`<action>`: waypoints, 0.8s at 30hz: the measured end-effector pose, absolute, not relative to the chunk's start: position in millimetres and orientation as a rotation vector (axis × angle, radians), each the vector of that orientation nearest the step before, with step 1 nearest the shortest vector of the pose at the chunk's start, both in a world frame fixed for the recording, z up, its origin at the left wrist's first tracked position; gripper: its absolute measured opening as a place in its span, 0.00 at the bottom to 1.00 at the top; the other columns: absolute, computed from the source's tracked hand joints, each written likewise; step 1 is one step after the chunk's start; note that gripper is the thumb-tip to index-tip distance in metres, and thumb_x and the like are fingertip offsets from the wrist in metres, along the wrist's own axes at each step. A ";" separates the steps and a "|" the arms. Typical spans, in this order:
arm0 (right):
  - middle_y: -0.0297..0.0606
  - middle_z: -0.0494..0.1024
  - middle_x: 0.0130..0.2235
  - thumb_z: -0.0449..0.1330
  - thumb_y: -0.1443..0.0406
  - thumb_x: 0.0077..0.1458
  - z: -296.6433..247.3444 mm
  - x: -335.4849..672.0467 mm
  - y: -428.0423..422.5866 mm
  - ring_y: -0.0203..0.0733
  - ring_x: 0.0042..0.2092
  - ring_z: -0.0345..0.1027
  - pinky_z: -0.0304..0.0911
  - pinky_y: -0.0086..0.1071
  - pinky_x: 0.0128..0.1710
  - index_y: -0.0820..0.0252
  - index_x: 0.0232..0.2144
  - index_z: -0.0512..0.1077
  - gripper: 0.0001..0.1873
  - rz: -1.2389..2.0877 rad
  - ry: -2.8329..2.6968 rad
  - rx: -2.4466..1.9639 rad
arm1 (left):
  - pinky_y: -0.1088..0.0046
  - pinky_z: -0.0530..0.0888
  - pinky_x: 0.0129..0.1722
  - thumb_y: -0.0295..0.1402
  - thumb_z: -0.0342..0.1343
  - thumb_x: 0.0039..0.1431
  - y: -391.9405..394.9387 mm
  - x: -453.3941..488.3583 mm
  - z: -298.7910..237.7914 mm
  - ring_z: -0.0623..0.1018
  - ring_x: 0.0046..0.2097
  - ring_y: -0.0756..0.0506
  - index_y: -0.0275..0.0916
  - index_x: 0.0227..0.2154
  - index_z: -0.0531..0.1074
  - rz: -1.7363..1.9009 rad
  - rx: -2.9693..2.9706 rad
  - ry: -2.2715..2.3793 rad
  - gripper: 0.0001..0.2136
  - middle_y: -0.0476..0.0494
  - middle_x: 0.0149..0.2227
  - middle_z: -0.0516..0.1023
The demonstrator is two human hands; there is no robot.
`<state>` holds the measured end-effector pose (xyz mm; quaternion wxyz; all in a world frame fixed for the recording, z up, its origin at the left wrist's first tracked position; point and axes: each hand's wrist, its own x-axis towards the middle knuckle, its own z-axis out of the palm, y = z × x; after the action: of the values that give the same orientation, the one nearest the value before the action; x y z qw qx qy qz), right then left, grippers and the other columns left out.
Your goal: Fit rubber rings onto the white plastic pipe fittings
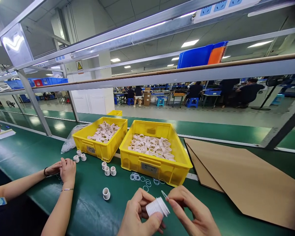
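Observation:
My left hand [140, 216] is closed around a white ribbed plastic fitting [158, 206], held low over the green bench. My right hand [190, 213] pinches a thin clear ring [164, 195] right at the fitting's open end. More clear rings [145, 182] lie scattered on the mat in front of the nearer yellow bin [154, 164], which holds several white fittings. A single white fitting [106, 193] stands on the mat to the left of my hands.
A second yellow bin [100, 146] of parts stands at the left with a plastic bag [70, 141] beside it. A co-worker's hands [64, 168] rest on the mat at left, near small fittings [108, 169]. Cardboard sheets [241, 177] lie at right. A metal frame runs overhead.

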<state>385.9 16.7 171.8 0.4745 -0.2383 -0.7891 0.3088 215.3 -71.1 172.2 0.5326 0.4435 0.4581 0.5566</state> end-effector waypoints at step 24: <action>0.35 0.76 0.32 0.55 0.65 0.67 164.0 389.0 13.5 0.36 0.30 0.71 0.67 0.27 0.29 0.53 0.36 0.73 0.07 0.643 -2.181 -0.452 | 0.74 0.78 0.34 0.43 0.63 0.57 -75.5 207.9 168.2 0.80 0.31 0.48 0.40 0.51 0.70 1.193 1.256 1.170 0.21 0.47 0.33 0.75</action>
<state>389.0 13.5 164.0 0.3999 -0.1787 -0.8623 0.2541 207.9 -75.5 168.2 0.5017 0.5199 0.4843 0.4935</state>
